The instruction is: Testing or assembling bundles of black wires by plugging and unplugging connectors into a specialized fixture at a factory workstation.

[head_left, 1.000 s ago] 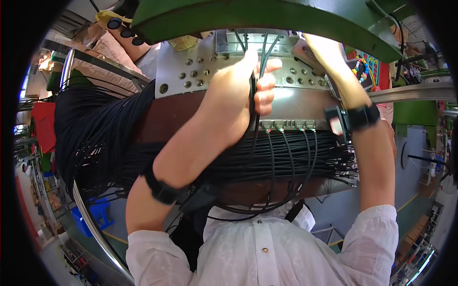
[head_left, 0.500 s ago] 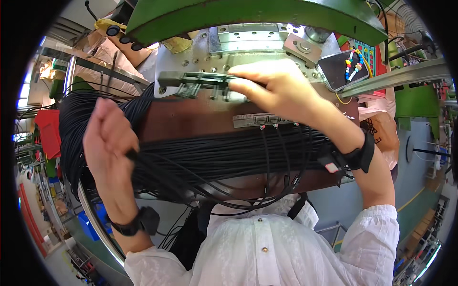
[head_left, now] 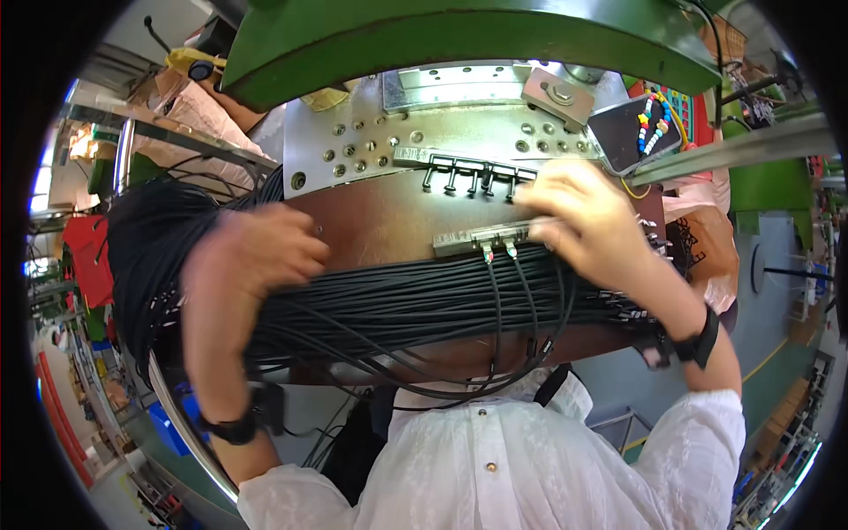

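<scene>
My right hand (head_left: 583, 212) is at the right end of a slim metal fixture bar (head_left: 455, 242), fingers bent and thumb on or beside the bar. Whatever lies between the fingertips is hidden. White-tipped plugs (head_left: 511, 248) of black cables sit along the bar's front edge. Farther back lies a second metal bar with a black pronged moulding (head_left: 473, 166), its right end close to my fingertips. My left hand (head_left: 252, 252), smeared by motion, hovers over the left part of a thick bundle of black cables (head_left: 397, 305); its fingers look partly curled.
A green machine frame (head_left: 468, 35) arches over a drilled metal plate (head_left: 353, 146) at the back. At the back right lie a phone (head_left: 614, 132) and a bead bracelet (head_left: 649, 124). Cables drape off the brown table's left side. A metal rail (head_left: 742, 141) runs at right.
The black moulding on its bar has been set down behind the front bar and released. My right hand came nearer, to the front bar. My left hand moved right and let go of cables.
</scene>
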The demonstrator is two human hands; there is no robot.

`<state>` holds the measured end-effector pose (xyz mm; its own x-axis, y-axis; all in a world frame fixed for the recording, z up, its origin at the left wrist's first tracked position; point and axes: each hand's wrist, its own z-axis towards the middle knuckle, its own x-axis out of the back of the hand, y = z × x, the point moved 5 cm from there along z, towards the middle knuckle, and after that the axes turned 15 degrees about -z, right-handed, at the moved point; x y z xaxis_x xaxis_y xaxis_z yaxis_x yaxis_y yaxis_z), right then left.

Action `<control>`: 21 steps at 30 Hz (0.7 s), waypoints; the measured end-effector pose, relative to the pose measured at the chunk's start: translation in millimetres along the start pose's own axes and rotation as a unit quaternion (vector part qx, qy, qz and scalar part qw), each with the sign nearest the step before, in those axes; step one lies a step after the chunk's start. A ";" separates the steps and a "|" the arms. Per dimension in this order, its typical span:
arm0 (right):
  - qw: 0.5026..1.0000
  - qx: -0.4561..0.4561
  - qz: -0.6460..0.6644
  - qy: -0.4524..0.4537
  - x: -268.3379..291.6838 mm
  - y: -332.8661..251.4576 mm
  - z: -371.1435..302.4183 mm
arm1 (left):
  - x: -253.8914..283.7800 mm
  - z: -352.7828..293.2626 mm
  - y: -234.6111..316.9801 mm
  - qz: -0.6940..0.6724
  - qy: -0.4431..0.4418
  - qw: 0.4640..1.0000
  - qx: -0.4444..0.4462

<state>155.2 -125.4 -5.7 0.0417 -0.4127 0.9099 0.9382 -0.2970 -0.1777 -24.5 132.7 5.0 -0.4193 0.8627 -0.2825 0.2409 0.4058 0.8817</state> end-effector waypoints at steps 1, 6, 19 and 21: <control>0.996 0.000 0.042 -0.085 -7.1 -2.4 -9.4 | -50.2 -5.0 -19.0 -0.022 -0.084 0.992 0.088; 0.986 -0.057 0.122 -0.102 -18.0 -5.6 -0.6 | -146.6 -0.2 -103.4 -0.094 -0.132 0.969 0.185; 0.984 0.002 -0.171 0.047 -33.1 110.9 68.7 | -121.7 178.9 -18.8 -0.513 -0.199 0.805 0.224; 0.992 -0.019 -0.104 0.067 -31.4 107.9 67.8 | -123.6 180.2 -17.0 -0.478 -0.330 0.791 0.190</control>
<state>278.4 -86.1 -28.0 -0.1998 -0.4489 0.8709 0.9082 -0.4184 -0.0072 181.0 73.5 -43.2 -0.0505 0.0248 -0.9984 0.3887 0.9214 0.0032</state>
